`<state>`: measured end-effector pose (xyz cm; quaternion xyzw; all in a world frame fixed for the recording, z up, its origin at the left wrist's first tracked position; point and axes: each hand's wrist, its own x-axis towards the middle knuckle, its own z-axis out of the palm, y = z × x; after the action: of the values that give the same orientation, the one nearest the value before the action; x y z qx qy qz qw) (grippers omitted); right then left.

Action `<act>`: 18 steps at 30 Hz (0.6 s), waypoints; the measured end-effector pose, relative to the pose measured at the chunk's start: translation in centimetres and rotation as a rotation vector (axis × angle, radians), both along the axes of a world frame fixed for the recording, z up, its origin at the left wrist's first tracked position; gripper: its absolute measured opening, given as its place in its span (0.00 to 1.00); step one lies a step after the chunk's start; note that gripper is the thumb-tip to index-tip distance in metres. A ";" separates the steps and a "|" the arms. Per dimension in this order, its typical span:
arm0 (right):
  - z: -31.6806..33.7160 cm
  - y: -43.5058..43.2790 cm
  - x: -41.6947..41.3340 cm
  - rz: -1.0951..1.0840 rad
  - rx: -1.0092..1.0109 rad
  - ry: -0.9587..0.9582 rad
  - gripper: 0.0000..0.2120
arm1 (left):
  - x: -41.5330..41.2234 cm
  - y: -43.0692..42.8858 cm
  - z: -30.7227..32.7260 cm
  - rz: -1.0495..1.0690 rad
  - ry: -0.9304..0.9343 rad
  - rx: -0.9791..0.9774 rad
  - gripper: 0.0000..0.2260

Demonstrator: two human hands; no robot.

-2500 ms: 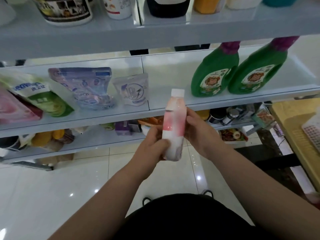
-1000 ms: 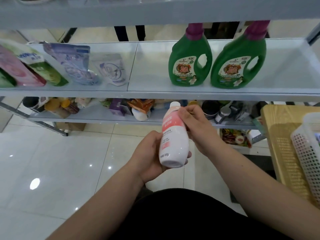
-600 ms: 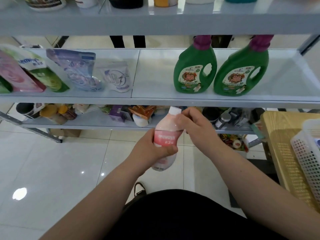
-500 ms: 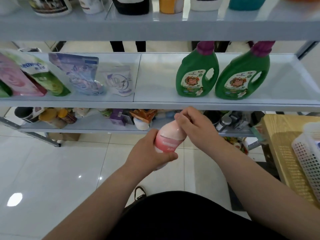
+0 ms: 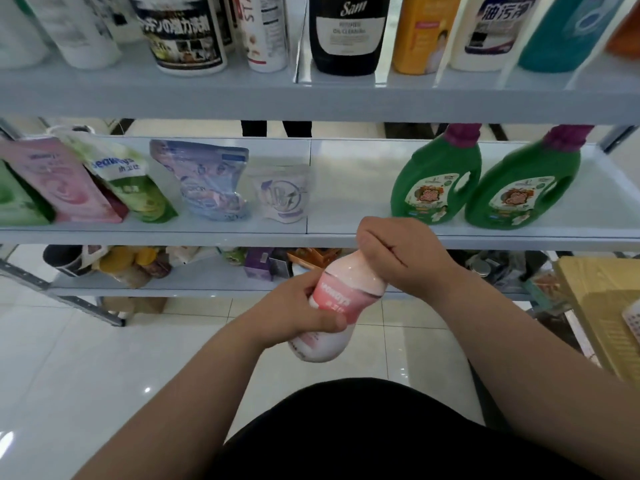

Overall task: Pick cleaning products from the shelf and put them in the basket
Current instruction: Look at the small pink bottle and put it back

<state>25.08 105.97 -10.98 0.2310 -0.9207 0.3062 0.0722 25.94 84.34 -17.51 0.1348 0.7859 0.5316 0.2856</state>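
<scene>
I hold a pink and white bottle (image 5: pixel 341 306) in front of my body, below the middle shelf (image 5: pixel 346 233). My left hand (image 5: pixel 298 310) grips its body from the left, thumb across the label. My right hand (image 5: pixel 398 254) is curled over the bottle's top and hides the cap. The bottle leans with its top away from me. The white basket (image 5: pixel 632 323) shows only as a sliver at the right edge, on a yellow wooden table (image 5: pixel 595 292).
Two green detergent jugs (image 5: pixel 485 181) stand on the middle shelf at the right, several refill pouches (image 5: pixel 138 181) at the left. The top shelf carries several bottles (image 5: pixel 346 32). A lower shelf (image 5: pixel 173 282) holds mixed small goods. White tiled floor lies below.
The bottle has tilted from upright to leaning top-away. My right hand has closed over the cap. The view has tilted up, showing the top shelf, and the basket has slid toward the right edge.
</scene>
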 end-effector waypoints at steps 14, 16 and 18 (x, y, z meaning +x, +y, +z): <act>-5.2 -3.2 -3.4 -0.336 -0.570 -0.450 0.14 | -3.9 -1.6 -3.8 0.149 -0.068 0.162 0.29; -6.5 -2.8 -3.8 -0.355 -0.620 -0.547 0.20 | -4.8 -1.0 -4.2 0.159 -0.040 0.152 0.27; -7.4 -2.2 -4.6 -0.372 -0.581 -0.559 0.22 | -5.9 0.1 -4.9 0.198 -0.060 0.170 0.25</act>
<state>20.50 103.77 -18.43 -0.0603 -0.8064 0.5848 -0.0634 20.07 84.44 -22.40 0.0642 0.7385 0.6257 0.2428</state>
